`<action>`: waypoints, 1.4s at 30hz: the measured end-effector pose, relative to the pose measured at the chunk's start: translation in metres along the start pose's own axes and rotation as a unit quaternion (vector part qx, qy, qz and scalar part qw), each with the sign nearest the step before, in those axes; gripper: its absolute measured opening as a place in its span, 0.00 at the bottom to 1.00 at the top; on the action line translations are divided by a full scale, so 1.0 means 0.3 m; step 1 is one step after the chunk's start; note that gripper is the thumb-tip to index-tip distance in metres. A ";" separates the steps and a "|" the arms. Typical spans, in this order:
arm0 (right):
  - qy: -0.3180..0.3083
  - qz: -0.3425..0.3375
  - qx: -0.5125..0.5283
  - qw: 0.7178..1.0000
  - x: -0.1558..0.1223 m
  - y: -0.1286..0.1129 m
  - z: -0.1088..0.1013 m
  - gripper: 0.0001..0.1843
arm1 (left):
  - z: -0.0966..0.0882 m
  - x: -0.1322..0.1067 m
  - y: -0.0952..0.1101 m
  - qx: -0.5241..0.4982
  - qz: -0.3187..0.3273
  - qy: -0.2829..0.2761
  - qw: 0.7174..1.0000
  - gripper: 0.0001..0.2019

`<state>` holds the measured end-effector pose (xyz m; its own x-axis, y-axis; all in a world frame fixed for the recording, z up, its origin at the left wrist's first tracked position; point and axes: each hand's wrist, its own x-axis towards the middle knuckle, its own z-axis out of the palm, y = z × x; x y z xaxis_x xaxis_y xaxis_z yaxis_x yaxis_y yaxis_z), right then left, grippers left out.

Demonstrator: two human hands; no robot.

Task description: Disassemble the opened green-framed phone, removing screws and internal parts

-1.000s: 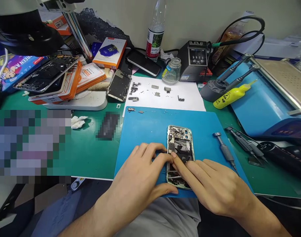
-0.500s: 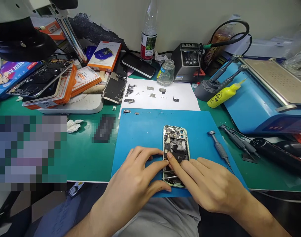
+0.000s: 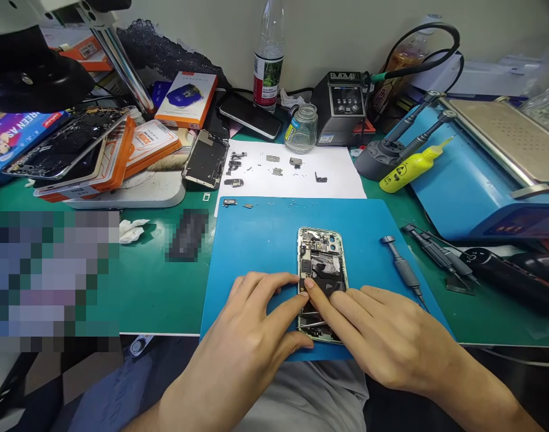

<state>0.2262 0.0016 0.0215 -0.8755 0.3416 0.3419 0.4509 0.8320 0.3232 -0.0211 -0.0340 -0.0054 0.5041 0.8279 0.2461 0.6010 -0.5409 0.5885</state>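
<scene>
An opened phone body [image 3: 323, 264] with bare internals lies on a blue work mat [image 3: 265, 240] near the table's front edge. My left hand [image 3: 247, 336] rests against the phone's left side, fingers stretched to its edge and thumb at the lower corner. My right hand [image 3: 382, 336] lies over the phone's lower half, its forefinger pressing on a part inside next to the left fingertip. Neither hand grips a tool.
A screwdriver [image 3: 402, 268] lies on the mat to the right, more tools [image 3: 436, 255] beyond. Small metal parts [image 3: 274, 165] sit on white paper behind. A soldering station [image 3: 341, 108], glass jar [image 3: 303, 127], bottle [image 3: 269, 60], orange boxes [image 3: 152, 141] and blue machine [image 3: 476, 180] crowd the back.
The view has shifted slightly. Both hands stay on the phone, fingertips holding at the same spot on its left middle.
</scene>
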 end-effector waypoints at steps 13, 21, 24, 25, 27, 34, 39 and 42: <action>0.007 0.006 -0.007 1.000 -0.028 -0.011 0.014 0.19 | -0.002 0.001 -0.011 -0.048 -0.025 -0.004 0.998 0.19; 0.007 0.013 0.001 1.000 -0.025 -0.014 0.022 0.19 | -0.014 0.003 -0.005 -0.036 -0.026 -0.017 0.999 0.16; 0.010 0.015 0.000 1.000 -0.025 -0.014 0.023 0.20 | -0.015 0.001 -0.004 -0.034 -0.023 -0.019 0.999 0.12; 0.009 0.017 0.000 1.000 -0.026 -0.014 0.023 0.20 | -0.015 0.001 -0.005 -0.033 -0.022 -0.018 0.999 0.12; 0.006 0.017 0.003 1.000 -0.028 -0.015 0.022 0.20 | -0.015 0.000 -0.005 -0.031 -0.019 -0.013 0.999 0.12; 0.006 0.026 0.014 1.000 -0.030 -0.015 0.019 0.20 | -0.012 0.005 -0.006 -0.012 -0.016 -0.018 1.000 0.18; 0.000 0.023 0.018 1.000 -0.032 -0.023 0.017 0.20 | -0.006 0.002 -0.006 -0.008 -0.005 -0.004 1.000 0.17; 0.009 0.026 0.013 1.000 -0.036 -0.028 0.018 0.20 | 0.000 -0.004 -0.003 0.001 -0.002 0.007 1.000 0.17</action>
<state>0.2310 -0.0066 0.0102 -0.8478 0.3773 0.3727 0.4907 0.8245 0.2817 -0.0224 -0.0346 -0.0062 0.4923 0.8323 0.2548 0.6041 -0.5375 0.5884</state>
